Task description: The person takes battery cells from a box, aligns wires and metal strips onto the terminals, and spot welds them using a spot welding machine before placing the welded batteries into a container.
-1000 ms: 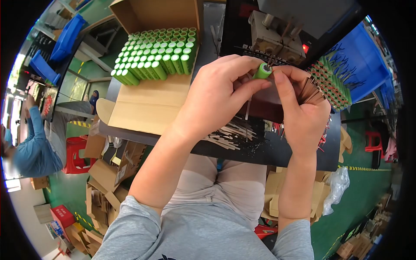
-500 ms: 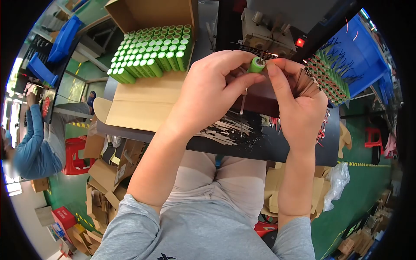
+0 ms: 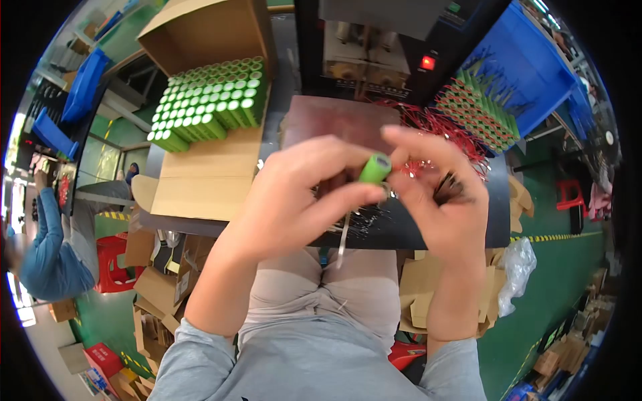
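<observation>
My left hand [image 3: 304, 194] pinches a green cylindrical battery cell [image 3: 376, 168] between thumb and fingers, tilted with one end facing up and away. Below the cell hangs a thin pale strip [image 3: 344, 240]. At the cell's right side are the curled fingertips of my right hand [image 3: 441, 194], slightly blurred. A small bundle of thin metal strips [image 3: 449, 189] is tucked in the right palm. Both hands are over the table's front part, clear of the welding machine [image 3: 366, 57] with its lit red switch [image 3: 426, 63].
On the left, an open cardboard box [image 3: 200, 180] holds rows of green cells [image 3: 207, 100]. At right stand stacked cells with leads [image 3: 478, 110], beside a blue bin [image 3: 535, 73] and red wires [image 3: 461, 144]. A person in blue [image 3: 57, 247] sits far left.
Both hands have come back from the machine toward my body, bringing the cell with them. The view has shifted, showing more of the reddish plate before the machine.
</observation>
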Available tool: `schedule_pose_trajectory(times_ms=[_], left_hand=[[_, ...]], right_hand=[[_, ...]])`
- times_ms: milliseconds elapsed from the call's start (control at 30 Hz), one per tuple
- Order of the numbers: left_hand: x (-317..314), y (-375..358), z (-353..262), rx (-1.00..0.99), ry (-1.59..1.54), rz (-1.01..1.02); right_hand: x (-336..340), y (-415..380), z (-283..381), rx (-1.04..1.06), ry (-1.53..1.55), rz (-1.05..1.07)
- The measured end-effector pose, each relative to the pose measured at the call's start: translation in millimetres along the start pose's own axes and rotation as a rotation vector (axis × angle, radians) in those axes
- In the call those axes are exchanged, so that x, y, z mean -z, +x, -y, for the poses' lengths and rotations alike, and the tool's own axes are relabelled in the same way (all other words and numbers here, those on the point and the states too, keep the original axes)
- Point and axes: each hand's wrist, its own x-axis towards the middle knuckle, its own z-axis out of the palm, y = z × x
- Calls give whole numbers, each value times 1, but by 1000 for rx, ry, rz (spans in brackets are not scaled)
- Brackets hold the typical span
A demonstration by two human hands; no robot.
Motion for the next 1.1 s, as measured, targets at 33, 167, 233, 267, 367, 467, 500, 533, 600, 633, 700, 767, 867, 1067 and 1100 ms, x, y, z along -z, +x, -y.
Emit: schedule_pose_trajectory(times_ms=[33, 167, 233, 267, 367, 467, 500, 533, 600, 633, 700, 767, 867, 1067, 1100], left_hand=[[-2, -7, -3, 28, -47, 56], [-27, -31, 0, 63, -448, 138], [-30, -46, -9, 457, -954, 170], [-31, -53, -6, 489, -967, 217], [-48, -83, 10, 640, -821, 414], [-84, -121, 13, 712, -942, 587], [-94, -130, 14, 711, -928, 671], [-104, -138, 15, 713, -912, 752], [-123, -153, 16, 701, -890, 872], [-132, -160, 16, 687, -884, 911], [-147, -169, 17, 658, -891, 983], [-156, -176, 17, 635, -918, 1049], [-156, -179, 20, 605, -924, 1017], [-151, -184, 30, 638, -892, 1006], [-149, -183, 30, 654, -877, 1009]], right_hand=[[8, -3, 0, 101, -50, 96], [38, -24, -8, 166, -4, 212], [55, -38, -17, 59, 140, 53], [62, -38, -22, 11, 205, -185], [96, -13, -45, -91, -63, -718], [127, 12, -96, -22, -489, -865], [131, 19, -106, 4, -610, -829], [131, 26, -114, 26, -728, -788], [129, 37, -122, 33, -870, -719], [126, 42, -123, 17, -894, -692], [127, 52, -133, 64, -925, -665], [133, 56, -148, 186, -934, -661], [126, 45, -136, 146, -781, -652], [75, -9, -80, -35, -296, -720], [69, -20, -62, -97, -341, -689]])
